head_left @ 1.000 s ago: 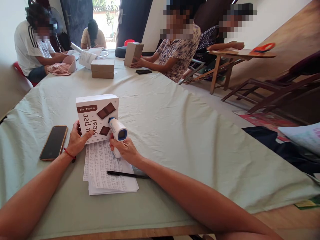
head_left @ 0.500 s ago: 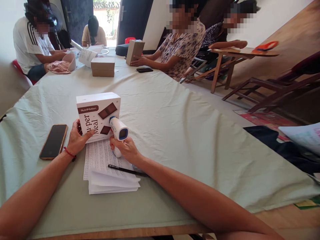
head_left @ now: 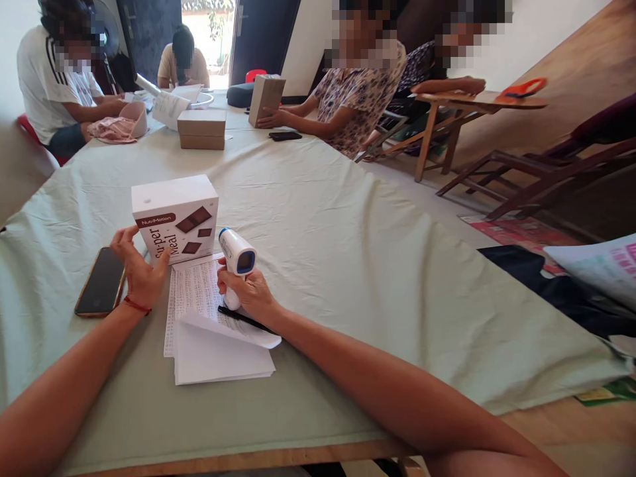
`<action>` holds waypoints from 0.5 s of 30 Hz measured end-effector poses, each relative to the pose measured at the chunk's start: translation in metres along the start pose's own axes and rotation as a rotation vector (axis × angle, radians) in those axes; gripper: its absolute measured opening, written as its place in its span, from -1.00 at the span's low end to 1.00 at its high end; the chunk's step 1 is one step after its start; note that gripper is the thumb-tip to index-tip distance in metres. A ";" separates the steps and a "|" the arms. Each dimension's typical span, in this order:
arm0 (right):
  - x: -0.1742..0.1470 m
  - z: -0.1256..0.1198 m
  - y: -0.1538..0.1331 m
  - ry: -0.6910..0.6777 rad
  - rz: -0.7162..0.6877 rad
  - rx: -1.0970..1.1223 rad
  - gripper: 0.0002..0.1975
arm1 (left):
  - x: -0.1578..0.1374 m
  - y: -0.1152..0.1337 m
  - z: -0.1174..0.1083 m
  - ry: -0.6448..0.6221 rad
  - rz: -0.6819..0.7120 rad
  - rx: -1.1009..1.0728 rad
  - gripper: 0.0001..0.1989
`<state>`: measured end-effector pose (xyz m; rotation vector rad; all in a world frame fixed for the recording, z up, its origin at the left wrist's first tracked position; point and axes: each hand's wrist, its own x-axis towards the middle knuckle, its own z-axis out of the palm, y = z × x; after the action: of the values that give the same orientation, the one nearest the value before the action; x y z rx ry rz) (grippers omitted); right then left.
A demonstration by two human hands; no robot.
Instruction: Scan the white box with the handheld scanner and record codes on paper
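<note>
A white box (head_left: 176, 232) with brown pictures and lettering stands upright over the top end of a printed sheet. My left hand (head_left: 142, 268) is at its lower left corner, thumb against the front face and fingers along the left side. My right hand (head_left: 251, 291) is wrapped round the handle of a white handheld infrared thermometer (head_left: 237, 252) with a blue-rimmed screen facing me. Beneath that hand lie the printed sheet (head_left: 191, 298), a black pen (head_left: 243, 319) and folded white papers (head_left: 223, 358). A phone (head_left: 102, 281) rests just left of my left hand.
Across the cloth-covered table (head_left: 318, 265) are a brown carton (head_left: 201, 131), a pink cloth (head_left: 113, 129) and a dark phone (head_left: 285, 136). A person at the right holds a tall box (head_left: 267, 99). Other people sit around. A wooden chair (head_left: 517, 175) stands at right.
The box has shifted left and turned, showing more of its top, and is now apart from the thermometer. My left hand moved left with it. The thermometer stays nearly in place.
</note>
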<state>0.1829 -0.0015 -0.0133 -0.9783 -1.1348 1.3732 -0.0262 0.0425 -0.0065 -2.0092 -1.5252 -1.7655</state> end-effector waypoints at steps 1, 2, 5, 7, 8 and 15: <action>0.000 0.000 0.000 0.001 -0.002 0.005 -0.71 | -0.002 0.009 -0.003 0.035 0.114 0.049 -0.50; 0.000 0.000 0.000 0.001 -0.007 0.008 -0.71 | -0.005 0.020 -0.005 0.023 0.243 0.051 -0.58; 0.000 -0.001 0.000 -0.007 -0.034 0.010 -0.72 | -0.019 0.053 -0.010 -0.132 0.455 -0.011 -0.72; 0.000 0.000 0.000 -0.009 -0.033 0.021 -0.70 | -0.030 0.068 -0.011 -0.413 0.485 -0.124 -0.89; -0.001 0.001 0.000 -0.005 -0.023 0.034 -0.69 | -0.035 0.072 -0.010 -0.552 0.501 -0.155 -0.93; 0.002 -0.004 -0.010 0.050 0.041 0.024 -0.65 | -0.050 0.068 -0.006 -1.064 0.605 -0.037 -0.72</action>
<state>0.1888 0.0006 -0.0044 -1.0184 -1.0640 1.3847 0.0236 -0.0259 -0.0073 -3.1622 -0.7423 -0.4710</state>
